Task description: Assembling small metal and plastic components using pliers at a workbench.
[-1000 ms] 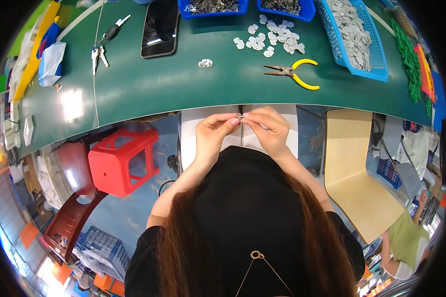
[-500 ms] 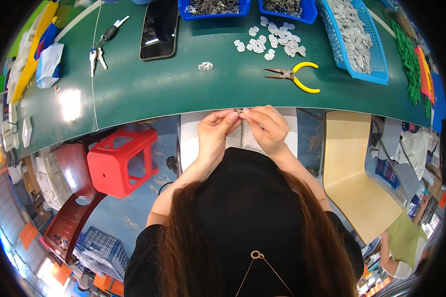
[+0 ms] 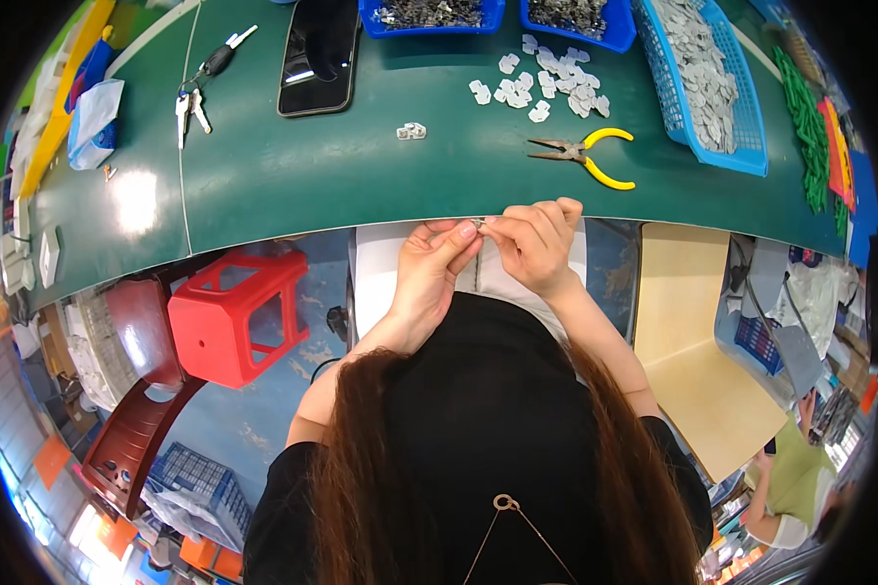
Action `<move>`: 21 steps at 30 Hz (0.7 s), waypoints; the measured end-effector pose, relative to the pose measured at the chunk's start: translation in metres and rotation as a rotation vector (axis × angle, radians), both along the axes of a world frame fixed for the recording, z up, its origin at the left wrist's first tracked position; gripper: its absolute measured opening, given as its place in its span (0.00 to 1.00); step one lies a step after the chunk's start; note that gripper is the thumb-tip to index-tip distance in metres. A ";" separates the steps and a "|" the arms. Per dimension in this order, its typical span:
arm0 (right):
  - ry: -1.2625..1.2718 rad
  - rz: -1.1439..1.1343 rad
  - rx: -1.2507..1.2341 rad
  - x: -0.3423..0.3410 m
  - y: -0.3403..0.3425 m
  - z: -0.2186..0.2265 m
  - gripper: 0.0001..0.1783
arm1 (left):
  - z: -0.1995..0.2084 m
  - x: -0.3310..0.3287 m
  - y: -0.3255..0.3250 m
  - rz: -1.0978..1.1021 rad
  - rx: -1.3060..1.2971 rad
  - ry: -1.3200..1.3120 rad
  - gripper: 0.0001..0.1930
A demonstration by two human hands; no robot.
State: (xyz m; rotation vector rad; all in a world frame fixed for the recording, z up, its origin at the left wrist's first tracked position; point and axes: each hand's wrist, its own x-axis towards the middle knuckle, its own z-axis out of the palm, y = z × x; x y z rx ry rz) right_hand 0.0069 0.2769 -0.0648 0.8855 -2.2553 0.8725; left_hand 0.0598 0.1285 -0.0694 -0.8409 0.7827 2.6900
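At the near edge of the green table [image 3: 293, 185], both my hands meet fingertip to fingertip. My left hand [image 3: 429, 268] pinches a tiny part [image 3: 478, 223], pale or metallic, mostly covered by fingers. My right hand [image 3: 537, 246] is closed at thumb and forefinger on the same part, its other fingers curled. Beyond them on the table lies one small whitish assembled piece [image 3: 412, 131]. Pliers [image 3: 583, 156] with yellow handles rest to the right, jaws pointing left. Behind the pliers a loose pile of small white plastic pieces [image 3: 546, 83] is spread.
Blue bins [image 3: 429, 29] of small metal parts and a light-blue basket [image 3: 688, 136] of white pieces stand at the back. A phone [image 3: 317, 68] and keys [image 3: 193, 107] lie left. Below are a red stool [image 3: 224, 327] and a wooden chair [image 3: 693, 361]; another person [image 3: 790, 483] is far right.
My right hand has turned, its outer fingers rising over the table edge, and both hands have shifted slightly right. The pinched part stays between them. The view has shifted a little.
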 end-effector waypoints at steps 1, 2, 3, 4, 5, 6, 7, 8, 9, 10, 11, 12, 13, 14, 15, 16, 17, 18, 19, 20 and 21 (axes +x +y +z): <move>0.019 0.003 0.004 -0.001 0.000 -0.001 0.11 | 0.001 0.000 0.000 0.001 -0.014 -0.001 0.09; 0.019 0.004 0.004 -0.001 0.000 -0.002 0.11 | 0.002 0.000 0.001 0.002 -0.014 -0.001 0.09; 0.032 0.001 0.014 -0.001 0.000 -0.002 0.11 | 0.002 0.000 0.001 0.008 -0.026 0.010 0.09; 0.046 -0.003 0.023 -0.002 0.000 -0.003 0.11 | 0.003 0.000 0.002 0.013 -0.039 0.021 0.09; 0.046 -0.001 0.023 -0.002 0.000 -0.003 0.11 | 0.004 0.000 0.002 0.014 -0.039 0.021 0.09; 0.047 -0.007 0.023 -0.002 0.000 -0.004 0.11 | 0.004 0.000 0.002 0.016 -0.048 0.020 0.09; 0.048 -0.013 0.022 -0.002 0.000 -0.004 0.11 | 0.005 0.000 0.003 0.017 -0.056 0.019 0.09; 0.047 -0.012 0.022 -0.002 0.000 -0.004 0.11 | 0.005 0.000 0.003 0.018 -0.056 0.018 0.09; 0.044 -0.012 0.021 -0.002 -0.001 -0.004 0.11 | 0.006 0.000 0.002 0.017 -0.059 0.020 0.09; 0.040 -0.012 0.021 -0.002 -0.001 -0.003 0.11 | 0.006 0.000 0.003 0.015 -0.062 0.023 0.10; 0.040 -0.012 0.021 -0.003 0.000 -0.002 0.11 | 0.006 0.000 0.003 0.015 -0.061 0.023 0.10; 0.032 -0.008 0.021 -0.003 0.000 -0.002 0.11 | 0.006 0.000 0.003 0.018 -0.062 0.027 0.10; 0.024 -0.004 0.020 -0.003 0.001 -0.001 0.11 | 0.006 0.000 0.003 0.020 -0.062 0.032 0.10; 0.025 -0.005 0.021 -0.004 0.001 0.001 0.11 | 0.007 0.000 0.004 0.019 -0.062 0.033 0.10; 0.004 0.013 0.027 -0.005 0.002 0.003 0.12 | 0.007 0.000 0.005 0.030 -0.074 0.032 0.10; -0.016 0.031 0.034 -0.006 0.003 0.004 0.12 | 0.008 0.000 0.006 0.041 -0.086 0.032 0.10; -0.016 0.031 0.034 -0.006 0.003 0.005 0.12 | 0.008 0.000 0.006 0.041 -0.086 0.031 0.10; -0.030 0.044 0.036 -0.006 0.003 0.006 0.12 | 0.008 0.000 0.006 0.046 -0.099 0.025 0.10; -0.043 0.056 0.039 -0.007 0.004 0.007 0.12 | 0.009 0.000 0.007 0.050 -0.111 0.018 0.10; -0.042 0.057 0.039 -0.007 0.005 0.008 0.12 | 0.009 0.000 0.007 0.051 -0.111 0.019 0.10; -0.053 0.074 0.047 -0.009 0.006 0.010 0.13 | 0.009 0.000 0.008 0.056 -0.118 0.023 0.10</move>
